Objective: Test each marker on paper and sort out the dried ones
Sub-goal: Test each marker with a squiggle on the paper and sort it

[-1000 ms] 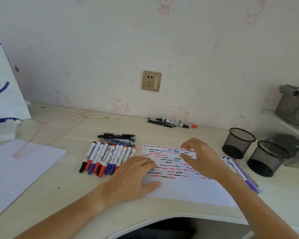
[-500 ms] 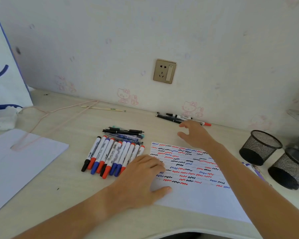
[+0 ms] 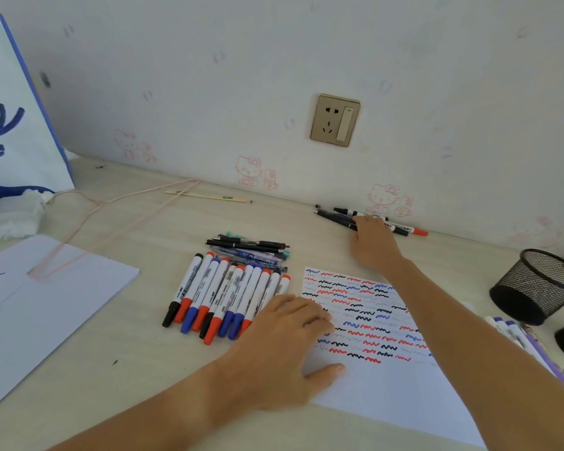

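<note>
Paper point(image 3: 381, 382) lies flat on the pale surface point(image 3: 111, 379), its upper part full of red, blue and black squiggles. Left hand point(image 3: 284, 346) presses down on its near-left edge, fingers straight and together, thumb spread out across the sheet. Right hand point(image 3: 373, 244) reaches far back to the wall, resting on the small cluster of markers and pens point(image 3: 401, 226) there; its fingers lie over them, and whether they pinch one cannot be told. Between the arms' left side and the sheet sits a row of white markers point(image 3: 222, 294) with red, blue and black caps, just beside the paper, with dark pens point(image 3: 251, 247) piled behind them. Two black mesh cups point(image 3: 534, 284) stand at the right, more markers point(image 3: 515, 333) lying near them.
</note>
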